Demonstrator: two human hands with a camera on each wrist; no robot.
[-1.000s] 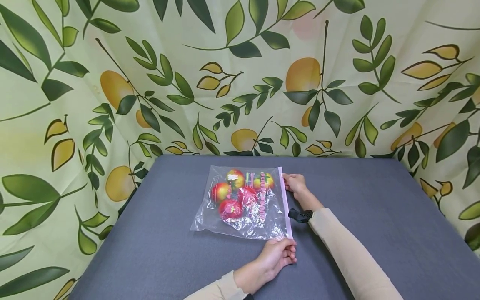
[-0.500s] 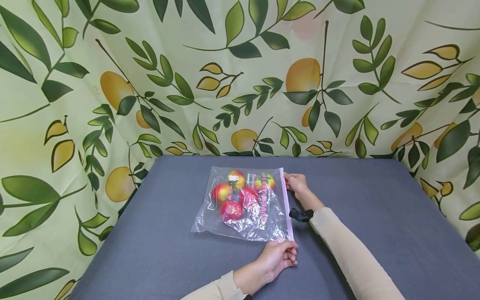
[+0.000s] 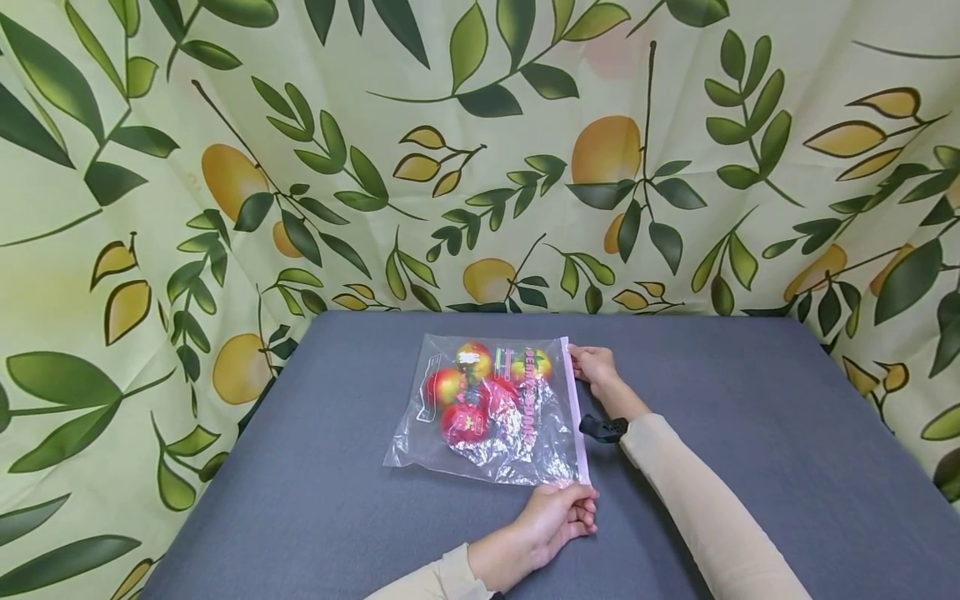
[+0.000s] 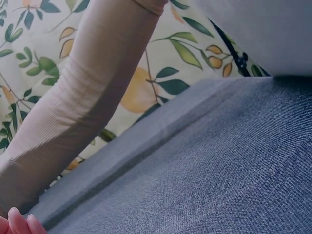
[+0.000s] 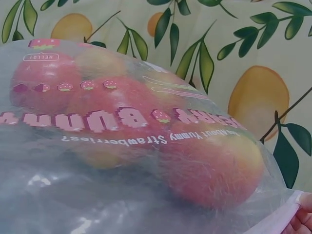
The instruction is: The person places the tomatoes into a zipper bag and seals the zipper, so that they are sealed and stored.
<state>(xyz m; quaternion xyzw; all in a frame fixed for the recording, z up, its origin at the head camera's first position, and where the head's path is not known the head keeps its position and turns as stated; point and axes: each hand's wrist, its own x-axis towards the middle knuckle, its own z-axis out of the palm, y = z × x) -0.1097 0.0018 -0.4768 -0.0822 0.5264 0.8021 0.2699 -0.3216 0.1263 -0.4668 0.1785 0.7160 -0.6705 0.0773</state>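
Note:
A clear plastic zip bag (image 3: 420, 450) with pink print lies on the table, its pink-white zip strip (image 3: 575, 408) facing right. Inside are several round red-and-yellow fruits (image 3: 465, 423) that look like apples. At the strip's near end my left hand (image 3: 551, 525) pinches the corner between thumb and fingers. My right hand (image 3: 595, 369) pinches the far end of the strip. In the right wrist view the fruits (image 5: 214, 170) show through the printed film, with part of the right hand (image 5: 304, 222) at the edge. Only fingertips (image 4: 19, 224) of the left hand appear in the left wrist view.
A dark grey cloth-covered table (image 3: 300, 500) spreads beneath the bag. Behind it and at its sides hangs a curtain (image 3: 525, 125) printed with leaves and fruit. A black strap (image 3: 602, 429) sits on the right wrist.
The bag has shifted very slightly to the right and toward the near edge, with both hands still holding the zip strip's ends. The fruits remain inside.

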